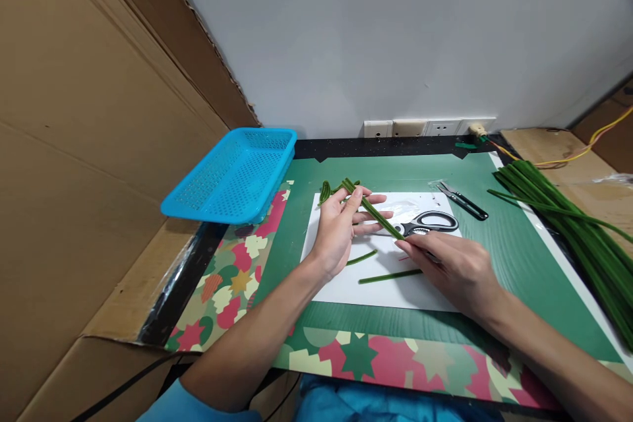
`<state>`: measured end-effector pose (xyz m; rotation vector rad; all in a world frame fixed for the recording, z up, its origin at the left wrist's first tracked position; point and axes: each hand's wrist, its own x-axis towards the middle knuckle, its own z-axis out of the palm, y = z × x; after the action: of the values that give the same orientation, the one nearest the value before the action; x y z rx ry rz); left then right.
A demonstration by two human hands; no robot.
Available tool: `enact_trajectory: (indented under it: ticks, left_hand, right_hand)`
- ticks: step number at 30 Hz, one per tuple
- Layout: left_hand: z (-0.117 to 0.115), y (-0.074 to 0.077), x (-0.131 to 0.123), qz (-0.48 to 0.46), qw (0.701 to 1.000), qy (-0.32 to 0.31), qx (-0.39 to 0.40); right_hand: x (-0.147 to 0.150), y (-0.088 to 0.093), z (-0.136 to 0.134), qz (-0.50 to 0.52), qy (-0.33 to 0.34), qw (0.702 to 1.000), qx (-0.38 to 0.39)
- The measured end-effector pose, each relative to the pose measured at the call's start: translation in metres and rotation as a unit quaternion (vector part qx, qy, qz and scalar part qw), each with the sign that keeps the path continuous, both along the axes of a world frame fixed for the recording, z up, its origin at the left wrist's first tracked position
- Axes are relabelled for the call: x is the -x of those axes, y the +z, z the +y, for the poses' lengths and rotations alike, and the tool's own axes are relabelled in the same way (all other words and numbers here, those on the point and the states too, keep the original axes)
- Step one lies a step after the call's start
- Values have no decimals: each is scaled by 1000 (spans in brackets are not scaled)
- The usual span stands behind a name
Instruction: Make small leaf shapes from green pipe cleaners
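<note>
My left hand (pixel 341 227) and my right hand (pixel 452 267) hold a bundle of dark green pipe cleaners (pixel 373 211) between them over a white sheet (pixel 341 283). The left fingers wrap around the bundle's upper, looped end. The right fingertips pinch its lower end. Two short green pieces (pixel 390 275) lie loose on the sheet below the hands. Black-handled scissors (pixel 429 222) rest on the sheet just above my right hand.
A blue mesh basket (pixel 232 175) sits at the back left, partly off the green mat (pixel 519 264). A large pile of long green pipe cleaners (pixel 568 224) lies at the right. Small black snips (pixel 462 200) lie behind the scissors. Cardboard walls stand left; wall sockets (pixel 428 126) behind.
</note>
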<state>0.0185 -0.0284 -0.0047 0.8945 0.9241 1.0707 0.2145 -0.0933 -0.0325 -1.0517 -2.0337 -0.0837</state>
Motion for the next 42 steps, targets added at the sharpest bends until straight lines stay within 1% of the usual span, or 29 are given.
enact_trajectory:
  ticks: [12,19,25,28,31,34,36,38,40,42]
  left_hand:
    - [1,-1,1,8,1000,9,-6]
    - [1,-1,1,5,1000,15,-3]
    - [1,0,1,4,1000,14,-9]
    - [-1,1,0,9,1000,-6,-20]
    - [-5,2,-1,25,999,-40,-15]
    - [-9,4,-3,47,994,-87,-35]
    - [-11,5,-4,62,990,-115,-54]
    - [-12,6,-5,73,988,-123,-65]
    - [-13,7,-4,81,987,-121,-74]
    - [-14,8,-3,84,985,-124,-80]
  right_hand:
    - [1,-2,2,11,-6,1000,-1]
    - [1,-1,2,-2,-14,1000,7]
    - [0,-3,2,6,-24,1000,-9]
    - [1,-2,2,20,-43,999,-17]
    - [2,1,2,39,-58,997,-14]
    - [2,6,2,78,-58,995,2]
    - [2,9,1,115,-52,991,34]
    - [2,12,0,158,-39,984,78]
    - [2,14,-1,182,-28,978,101]
    - [3,15,-1,170,-22,982,72]
